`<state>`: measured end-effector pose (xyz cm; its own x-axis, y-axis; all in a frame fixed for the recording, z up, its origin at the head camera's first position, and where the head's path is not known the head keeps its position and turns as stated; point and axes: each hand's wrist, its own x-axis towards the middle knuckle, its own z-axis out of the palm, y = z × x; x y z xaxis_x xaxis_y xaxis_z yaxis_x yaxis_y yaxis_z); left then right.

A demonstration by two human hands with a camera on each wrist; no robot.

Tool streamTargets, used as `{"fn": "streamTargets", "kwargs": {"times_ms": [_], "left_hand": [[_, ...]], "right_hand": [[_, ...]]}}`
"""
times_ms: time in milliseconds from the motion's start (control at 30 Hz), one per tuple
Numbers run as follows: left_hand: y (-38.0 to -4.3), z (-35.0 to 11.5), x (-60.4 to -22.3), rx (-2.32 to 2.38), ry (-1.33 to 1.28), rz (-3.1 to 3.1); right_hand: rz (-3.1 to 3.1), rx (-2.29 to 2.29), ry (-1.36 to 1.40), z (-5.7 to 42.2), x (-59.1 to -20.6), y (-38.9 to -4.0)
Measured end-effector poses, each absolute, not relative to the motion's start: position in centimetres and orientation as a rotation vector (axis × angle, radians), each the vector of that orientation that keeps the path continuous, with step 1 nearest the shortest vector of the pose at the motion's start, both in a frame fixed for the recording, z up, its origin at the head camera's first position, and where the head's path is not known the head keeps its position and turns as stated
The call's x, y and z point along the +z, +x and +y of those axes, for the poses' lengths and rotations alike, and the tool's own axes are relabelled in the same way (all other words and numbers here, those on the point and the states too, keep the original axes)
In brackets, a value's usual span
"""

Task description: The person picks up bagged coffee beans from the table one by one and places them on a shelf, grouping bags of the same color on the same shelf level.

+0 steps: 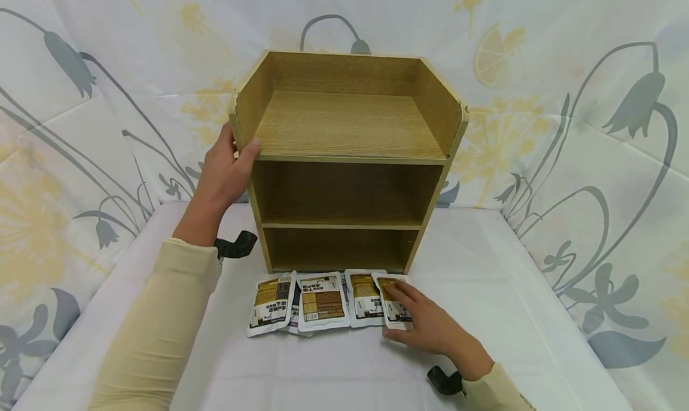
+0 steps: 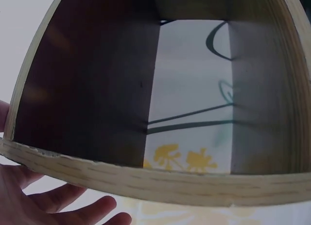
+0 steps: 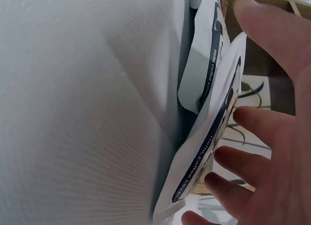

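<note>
A small wooden shelf [image 1: 350,160] with an upper tray and two compartments stands on the white cloth. My left hand [image 1: 223,171] grips its left side panel, thumb over the front edge and fingers along the outer side; the left wrist view shows those fingers beside the wooden edge [image 2: 146,183]. Several white, brown and gold coffee pouches [image 1: 323,301] lie in an overlapping row before the shelf's base. Over the rightmost pouch [image 1: 395,315] is my right hand [image 1: 430,324], fingers spread and fingertips at its printed face. The right wrist view shows this pouch [image 3: 204,137] leaning on its neighbour.
White cloth [image 1: 301,375] covers the table surface. Floral fabric [image 1: 581,130] hangs behind the shelf and along both sides. A black wrist camera strap [image 1: 237,245] sits on the left wrist, another [image 1: 445,381] on the right.
</note>
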<state>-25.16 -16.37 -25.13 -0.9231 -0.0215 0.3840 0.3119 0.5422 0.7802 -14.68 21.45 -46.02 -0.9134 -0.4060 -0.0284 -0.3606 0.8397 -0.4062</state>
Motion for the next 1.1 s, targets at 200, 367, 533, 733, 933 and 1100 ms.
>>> {"fn": "streamTargets", "kwargs": {"times_ms": [200,367,533,733,933,1100], "left_hand": [[-25.3,-16.0,-24.5,-1.315,-0.176,-2.470],[-25.5,-15.7,-24.1,-1.312,-0.143,-2.487],[-25.6,-15.7,-24.1,-1.308,-0.117,-2.518],[-25.9,-15.7,-24.1,-1.347,-0.096,-2.497],[-26.1,-15.6,-24.2,-1.398,-0.109,-2.449],[-26.2,-15.5,-24.5,-1.509,-0.170,-2.409]], "right_hand": [[2.903,-0.582,-0.646,21.5,-46.4,-14.7],[2.912,-0.559,-0.651,21.5,-46.6,-14.7],[2.932,-0.552,-0.680,21.6,-46.6,-14.7],[3.004,-0.503,-0.749,21.6,-46.5,-14.7],[3.104,-0.494,-0.863,21.6,-46.3,-14.9],[3.153,-0.481,-0.846,21.5,-46.2,-15.0]]}}
